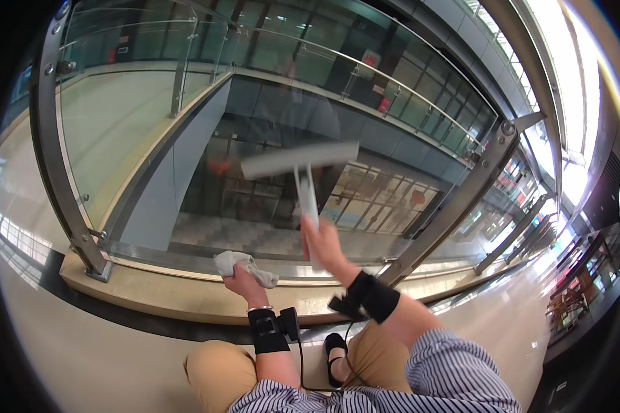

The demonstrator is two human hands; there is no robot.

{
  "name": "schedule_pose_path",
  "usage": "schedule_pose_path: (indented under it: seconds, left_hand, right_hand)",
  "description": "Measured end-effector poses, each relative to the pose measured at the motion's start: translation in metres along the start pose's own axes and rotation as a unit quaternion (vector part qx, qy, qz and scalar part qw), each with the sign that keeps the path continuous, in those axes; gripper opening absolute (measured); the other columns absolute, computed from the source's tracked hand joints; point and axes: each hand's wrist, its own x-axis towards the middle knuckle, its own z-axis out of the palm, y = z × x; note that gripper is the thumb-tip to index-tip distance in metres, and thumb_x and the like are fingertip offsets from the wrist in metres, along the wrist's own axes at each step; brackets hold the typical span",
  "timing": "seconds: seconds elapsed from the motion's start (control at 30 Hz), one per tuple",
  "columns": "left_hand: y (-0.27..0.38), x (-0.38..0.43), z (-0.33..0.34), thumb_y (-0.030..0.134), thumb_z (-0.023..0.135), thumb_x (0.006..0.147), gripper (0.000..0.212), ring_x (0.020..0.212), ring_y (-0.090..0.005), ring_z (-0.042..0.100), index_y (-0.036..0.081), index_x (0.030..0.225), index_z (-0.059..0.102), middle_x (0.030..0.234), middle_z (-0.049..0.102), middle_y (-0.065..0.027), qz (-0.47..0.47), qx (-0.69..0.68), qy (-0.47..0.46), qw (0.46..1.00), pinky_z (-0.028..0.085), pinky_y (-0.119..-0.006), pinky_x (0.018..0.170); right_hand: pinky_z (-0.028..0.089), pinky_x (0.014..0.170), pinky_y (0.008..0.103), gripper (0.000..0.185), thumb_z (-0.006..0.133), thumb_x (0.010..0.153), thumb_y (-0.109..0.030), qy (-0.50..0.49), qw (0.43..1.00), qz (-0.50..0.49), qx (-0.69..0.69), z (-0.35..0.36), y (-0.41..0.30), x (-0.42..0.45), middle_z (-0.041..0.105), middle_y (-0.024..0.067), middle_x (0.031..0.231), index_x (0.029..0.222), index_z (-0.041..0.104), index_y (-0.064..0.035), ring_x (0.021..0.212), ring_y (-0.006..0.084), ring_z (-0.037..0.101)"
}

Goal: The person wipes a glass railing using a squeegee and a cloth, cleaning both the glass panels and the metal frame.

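My right hand (324,245) is closed around the handle of a light grey window squeegee (302,159). Its wide blade is raised and slightly tilted in front of a glass balustrade panel (134,222); the squeegee is blurred, and I cannot tell whether the blade touches the glass. Lower and to the left, my left hand (245,284) grips a crumpled whitish cloth (247,266) above the beige stone ledge (186,297) at the foot of the panel. Both wrists wear black bands with cables.
Metal balustrade posts stand at left (54,139) and right (454,201) of the panel. Beyond the glass drops an atrium, with a lower floor visible. My bent knee (219,369) is close to the ledge. Shiny tiled floor (98,351) spreads around me.
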Motion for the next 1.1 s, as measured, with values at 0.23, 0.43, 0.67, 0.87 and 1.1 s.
schedule_pose_path:
  seconds: [0.23,0.43,0.67,0.87,1.1]
  left_hand:
    - [0.022,-0.019,0.012,-0.002,0.044,0.070,0.017,0.069,-0.0134,0.052,0.001,0.082,0.055,0.080,0.056,-0.0021,0.004,0.035,-0.069,0.997,0.044,-0.026,0.063]
    - [0.019,-0.015,0.009,0.000,0.046,0.076,0.028,0.087,-0.0167,0.056,-0.004,0.103,0.053,0.101,0.057,-0.0069,0.023,0.066,-0.054,0.996,0.046,-0.030,0.076]
    - [0.021,-0.010,0.004,-0.001,0.045,0.075,0.025,0.083,-0.0166,0.056,-0.002,0.098,0.054,0.094,0.057,-0.0055,-0.005,0.080,-0.148,0.986,0.046,-0.030,0.074]
    - [0.022,-0.017,0.012,-0.001,0.046,0.074,0.021,0.079,-0.0154,0.056,-0.001,0.093,0.056,0.090,0.058,-0.0050,0.001,0.094,-0.133,0.987,0.047,-0.028,0.071]
    - [0.011,-0.019,0.019,-0.004,0.043,0.072,0.017,0.070,-0.0136,0.053,0.000,0.083,0.055,0.082,0.057,-0.0035,0.002,0.058,-0.087,0.994,0.045,-0.026,0.064]
  right_hand:
    - [0.036,0.036,0.0247,0.040,0.047,0.089,-0.045,0.054,0.988,-0.021,0.146,-0.007,-0.084,0.059,0.047,0.0022,0.053,0.077,0.048,-0.0060,0.039,0.0107,0.046]
    - [0.036,0.039,0.0271,0.040,0.048,0.090,-0.041,0.099,0.986,0.117,0.064,0.015,0.121,-0.052,0.045,0.0019,0.050,0.073,0.047,-0.0041,0.040,0.0115,0.044]
    - [0.037,0.039,0.0277,0.050,0.045,0.088,-0.049,0.125,0.973,0.108,0.159,0.005,0.067,-0.031,0.045,0.0044,0.048,0.069,0.049,-0.0025,0.039,0.0145,0.044]
    - [0.037,0.039,0.0273,0.055,0.043,0.086,-0.054,0.176,0.968,0.018,0.179,-0.038,0.003,0.034,0.045,0.0049,0.048,0.067,0.050,-0.0020,0.038,0.0155,0.045]
    - [0.038,0.037,0.0276,0.052,0.046,0.086,-0.053,0.169,0.946,0.201,0.190,-0.007,0.115,-0.061,0.045,0.0050,0.049,0.073,0.049,-0.0028,0.038,0.0147,0.045]
